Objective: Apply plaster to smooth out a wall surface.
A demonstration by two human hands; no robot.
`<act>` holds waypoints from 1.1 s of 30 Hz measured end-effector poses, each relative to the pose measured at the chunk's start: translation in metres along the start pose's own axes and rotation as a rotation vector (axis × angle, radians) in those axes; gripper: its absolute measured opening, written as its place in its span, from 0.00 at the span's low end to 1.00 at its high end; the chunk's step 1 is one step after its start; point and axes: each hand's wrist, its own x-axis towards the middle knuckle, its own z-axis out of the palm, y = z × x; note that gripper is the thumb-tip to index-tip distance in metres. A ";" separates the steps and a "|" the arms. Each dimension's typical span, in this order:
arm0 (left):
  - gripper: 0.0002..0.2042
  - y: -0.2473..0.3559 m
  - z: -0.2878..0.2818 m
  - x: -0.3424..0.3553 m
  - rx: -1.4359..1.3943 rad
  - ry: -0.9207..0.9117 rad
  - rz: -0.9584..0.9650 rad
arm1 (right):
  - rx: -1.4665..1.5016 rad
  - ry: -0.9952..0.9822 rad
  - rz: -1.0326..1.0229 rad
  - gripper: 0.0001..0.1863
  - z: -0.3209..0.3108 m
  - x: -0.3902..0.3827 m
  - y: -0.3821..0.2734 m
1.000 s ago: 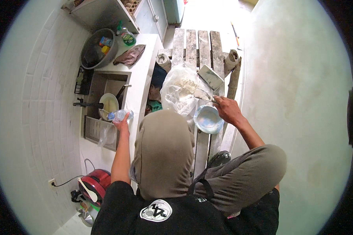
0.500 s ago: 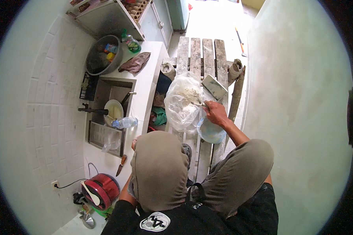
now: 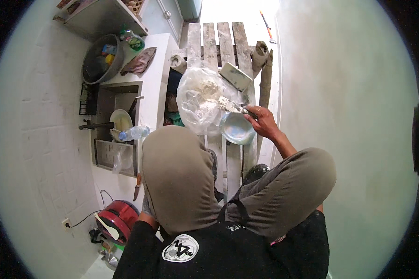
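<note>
Above slats (image 3: 225,42), right fingers (image 3: 256,110) grip a scraper (image 3: 231,106).

Black shirt (image 3: 237,253) – round white emblem (image 3: 180,248) – grey-brown trousers (image 3: 177,181), dark speckled shoe (image 3: 255,173)

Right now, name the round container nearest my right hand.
The pale blue bowl on wooden slats, beside your right hand; the white container sits in the sink, the grey basin on the counter.
</note>
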 end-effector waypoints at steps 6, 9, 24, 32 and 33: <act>0.15 0.117 0.063 -0.003 0.167 -0.320 0.027 | -0.069 0.070 -0.007 0.15 -0.018 -0.074 0.004; 0.16 0.104 0.082 0.006 0.132 -0.155 0.167 | -0.243 -0.033 -0.037 0.17 -0.003 -0.081 -0.007; 0.16 0.119 0.133 0.035 -0.206 -0.069 -0.097 | -0.169 0.045 0.053 0.18 -0.036 -0.093 -0.012; 0.18 0.121 0.134 0.053 0.094 -0.090 0.214 | 0.215 0.187 0.051 0.13 -0.024 -0.054 -0.015; 0.18 0.120 0.133 0.056 0.097 -0.084 0.214 | 0.313 0.205 0.098 0.13 -0.020 -0.052 -0.020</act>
